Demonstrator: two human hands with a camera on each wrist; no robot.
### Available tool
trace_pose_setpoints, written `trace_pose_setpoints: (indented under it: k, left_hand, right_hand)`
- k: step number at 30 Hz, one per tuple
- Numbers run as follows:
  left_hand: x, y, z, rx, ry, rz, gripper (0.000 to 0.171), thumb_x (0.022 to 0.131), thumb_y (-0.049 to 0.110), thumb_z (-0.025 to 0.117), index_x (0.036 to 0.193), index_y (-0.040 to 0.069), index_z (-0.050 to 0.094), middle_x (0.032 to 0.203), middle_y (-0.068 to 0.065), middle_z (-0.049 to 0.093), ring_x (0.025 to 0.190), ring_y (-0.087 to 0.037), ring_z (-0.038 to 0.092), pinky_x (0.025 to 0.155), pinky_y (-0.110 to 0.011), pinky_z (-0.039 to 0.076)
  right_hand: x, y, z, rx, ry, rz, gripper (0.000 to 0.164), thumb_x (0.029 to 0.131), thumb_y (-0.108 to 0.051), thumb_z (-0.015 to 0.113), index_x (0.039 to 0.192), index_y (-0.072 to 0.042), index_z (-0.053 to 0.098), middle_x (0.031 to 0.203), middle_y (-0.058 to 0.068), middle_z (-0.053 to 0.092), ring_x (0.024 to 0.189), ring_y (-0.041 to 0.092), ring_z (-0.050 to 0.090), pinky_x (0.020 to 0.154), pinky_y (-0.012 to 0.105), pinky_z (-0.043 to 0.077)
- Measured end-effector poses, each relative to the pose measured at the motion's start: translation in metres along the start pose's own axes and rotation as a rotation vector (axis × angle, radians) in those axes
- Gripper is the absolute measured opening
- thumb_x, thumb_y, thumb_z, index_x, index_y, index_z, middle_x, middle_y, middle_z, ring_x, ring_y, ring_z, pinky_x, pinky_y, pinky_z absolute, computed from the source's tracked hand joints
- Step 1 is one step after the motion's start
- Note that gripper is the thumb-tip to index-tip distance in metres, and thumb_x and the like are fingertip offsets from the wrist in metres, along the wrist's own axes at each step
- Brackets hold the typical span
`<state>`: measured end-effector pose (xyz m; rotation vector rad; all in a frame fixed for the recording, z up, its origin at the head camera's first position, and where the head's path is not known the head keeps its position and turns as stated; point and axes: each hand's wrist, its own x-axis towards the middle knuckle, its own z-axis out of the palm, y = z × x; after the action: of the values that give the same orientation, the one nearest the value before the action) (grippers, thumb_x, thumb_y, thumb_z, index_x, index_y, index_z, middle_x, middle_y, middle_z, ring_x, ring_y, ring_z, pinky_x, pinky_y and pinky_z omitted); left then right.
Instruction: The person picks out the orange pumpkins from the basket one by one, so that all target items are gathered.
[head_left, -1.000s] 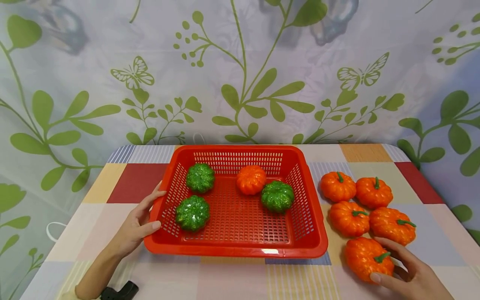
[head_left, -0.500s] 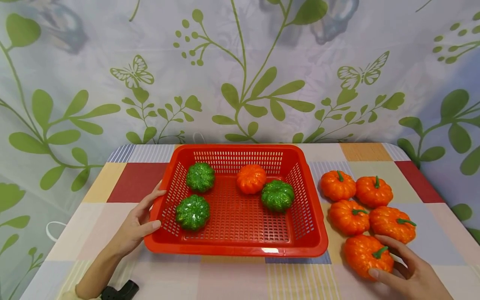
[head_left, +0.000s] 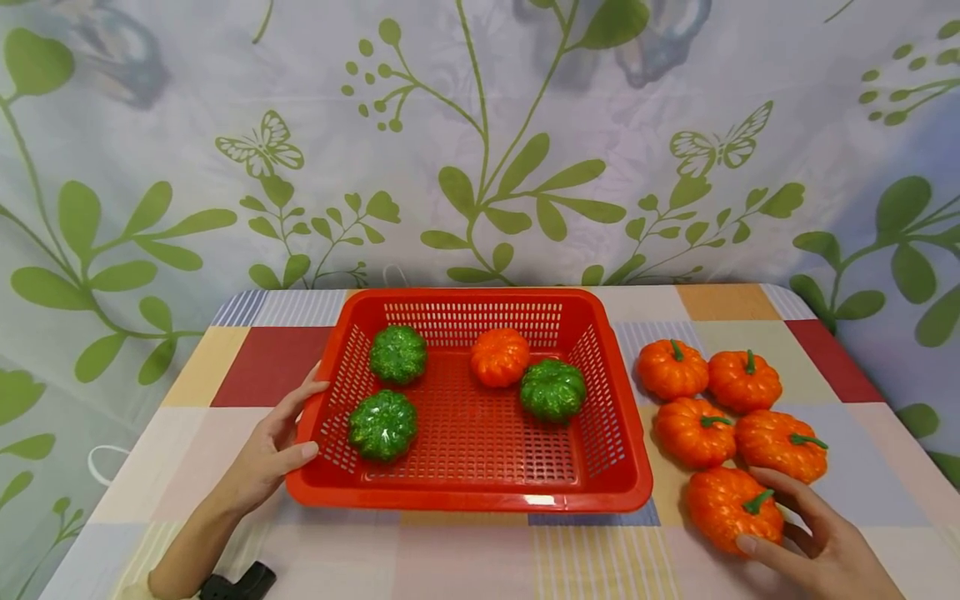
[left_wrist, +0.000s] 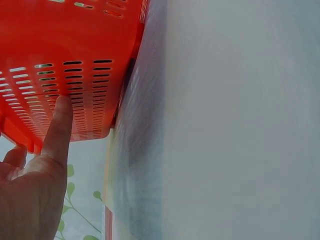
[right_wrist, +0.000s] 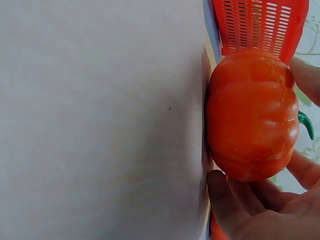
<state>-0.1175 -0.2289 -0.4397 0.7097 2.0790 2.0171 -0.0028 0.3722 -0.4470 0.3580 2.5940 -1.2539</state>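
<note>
My left hand (head_left: 262, 462) grips the left rim of a red plastic basket (head_left: 480, 500). In the left wrist view one finger lies along the basket's slotted outer wall (left_wrist: 80, 85). Inside the basket sit two green pumpkins (head_left: 398, 354) (head_left: 382, 425) on the left; an orange pumpkin (head_left: 500, 357) and a third green pumpkin (head_left: 552, 391) sit to the right. With thumb and fingers around its sides, my right hand (head_left: 821, 542) holds an orange toy pumpkin (head_left: 723, 508) with a green stem, right of the basket. The right wrist view shows that pumpkin (right_wrist: 252, 115) low at the table surface.
Several more orange pumpkins (head_left: 693, 433) cluster on the table just beyond the held one. A patchwork cloth (head_left: 450, 554) covers the table. A black object (head_left: 240, 582) lies by the left forearm. Behind the table hangs a leaf-patterned curtain (head_left: 360, 142).
The pumpkin in my right hand has tilted slightly, its stem shifting a little away from me. The left hand and basket stay put; the head view has shifted slightly.
</note>
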Motion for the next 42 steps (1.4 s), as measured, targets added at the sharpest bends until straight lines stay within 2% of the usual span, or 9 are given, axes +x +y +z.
trace_pose_setpoints:
  k: [2, 5, 10, 13, 17, 26, 33, 38, 42]
  left_hand:
    - [0.0, 0.0, -0.001, -0.007, 0.003, -0.008, 0.066, 0.089, -0.003, 0.053, 0.151, 0.008, 0.032, 0.164, -0.001, 0.006, 0.125, -0.014, 0.049, 0.08, -0.039, 0.057]
    - [0.0, 0.001, -0.001, -0.008, 0.009, -0.016, 0.066, 0.089, -0.003, 0.053, 0.151, 0.007, 0.031, 0.164, -0.001, 0.006, 0.125, -0.014, 0.049, 0.08, -0.039, 0.057]
    - [0.001, 0.002, 0.0, -0.013, 0.01, -0.024, 0.066, 0.09, -0.002, 0.053, 0.151, 0.007, 0.031, 0.164, -0.002, 0.005, 0.126, -0.014, 0.048, 0.08, -0.039, 0.057]
    - [0.001, 0.002, -0.001, -0.014, 0.011, -0.026, 0.066, 0.09, -0.002, 0.053, 0.151, 0.007, 0.031, 0.164, -0.003, 0.005, 0.127, -0.013, 0.047, 0.081, -0.039, 0.057]
    - [0.0, 0.001, -0.001, -0.009, 0.012, -0.017, 0.066, 0.089, -0.003, 0.053, 0.151, 0.007, 0.032, 0.164, -0.002, 0.005, 0.128, -0.013, 0.046, 0.08, -0.039, 0.057]
    - [0.001, 0.002, 0.0, -0.01, 0.019, -0.029, 0.066, 0.089, -0.002, 0.053, 0.151, 0.008, 0.032, 0.164, -0.002, 0.006, 0.125, -0.013, 0.049, 0.08, -0.039, 0.057]
    - [0.0, 0.001, 0.001, -0.015, 0.002, -0.003, 0.066, 0.089, -0.003, 0.053, 0.151, 0.009, 0.032, 0.164, -0.001, 0.006, 0.126, -0.014, 0.049, 0.08, -0.04, 0.057]
    - [-0.001, 0.001, 0.001, -0.003, 0.003, 0.008, 0.067, 0.089, -0.003, 0.053, 0.152, 0.009, 0.032, 0.165, -0.001, 0.006, 0.128, -0.014, 0.048, 0.08, -0.041, 0.057]
    - [-0.001, 0.001, 0.002, 0.011, 0.017, 0.01, 0.069, 0.088, -0.003, 0.054, 0.152, 0.009, 0.032, 0.165, -0.001, 0.005, 0.128, -0.014, 0.048, 0.08, -0.042, 0.056]
  right_hand:
    - [0.0, 0.0, 0.0, -0.004, -0.001, 0.004, 0.078, 0.092, -0.032, 0.071, 0.149, -0.004, 0.028, 0.151, 0.025, 0.025, 0.125, 0.046, 0.031, 0.07, 0.009, 0.041]
    - [-0.002, 0.0, -0.001, -0.001, 0.008, 0.0, 0.077, 0.092, -0.033, 0.071, 0.149, -0.003, 0.028, 0.15, 0.024, 0.028, 0.126, 0.044, 0.031, 0.071, 0.006, 0.041]
    - [-0.007, 0.003, 0.001, -0.025, 0.1, -0.059, 0.072, 0.092, -0.029, 0.072, 0.146, -0.002, 0.033, 0.139, 0.013, 0.041, 0.113, 0.001, 0.039, 0.072, 0.004, 0.041]
    - [-0.011, 0.002, 0.003, -0.016, 0.189, -0.141, 0.067, 0.09, -0.022, 0.074, 0.143, -0.001, 0.038, 0.13, -0.002, 0.048, 0.103, -0.012, 0.039, 0.073, 0.004, 0.043]
    - [-0.016, -0.004, 0.005, 0.005, 0.295, -0.253, 0.064, 0.085, -0.009, 0.078, 0.139, -0.001, 0.045, 0.122, -0.019, 0.05, 0.106, -0.011, 0.043, 0.074, 0.003, 0.044]
    - [-0.028, -0.035, 0.004, 0.008, 0.422, -0.492, 0.077, 0.066, 0.02, 0.08, 0.135, 0.003, 0.052, 0.126, 0.0, 0.057, 0.112, 0.001, 0.051, 0.086, 0.003, 0.04]
    - [-0.038, -0.075, 0.004, 0.034, 0.305, -0.612, 0.081, 0.064, 0.025, 0.077, 0.137, 0.006, 0.049, 0.131, 0.011, 0.054, 0.119, 0.01, 0.05, 0.093, 0.008, 0.04]
    - [-0.042, -0.107, 0.003, 0.02, 0.251, -0.675, 0.08, 0.062, 0.026, 0.078, 0.135, 0.006, 0.051, 0.129, 0.007, 0.056, 0.117, 0.01, 0.052, 0.094, 0.01, 0.042]
    - [-0.04, -0.123, 0.006, 0.145, 0.197, -0.77, 0.075, 0.062, 0.029, 0.075, 0.131, 0.012, 0.052, 0.128, 0.015, 0.056, 0.119, 0.015, 0.053, 0.095, 0.015, 0.044]
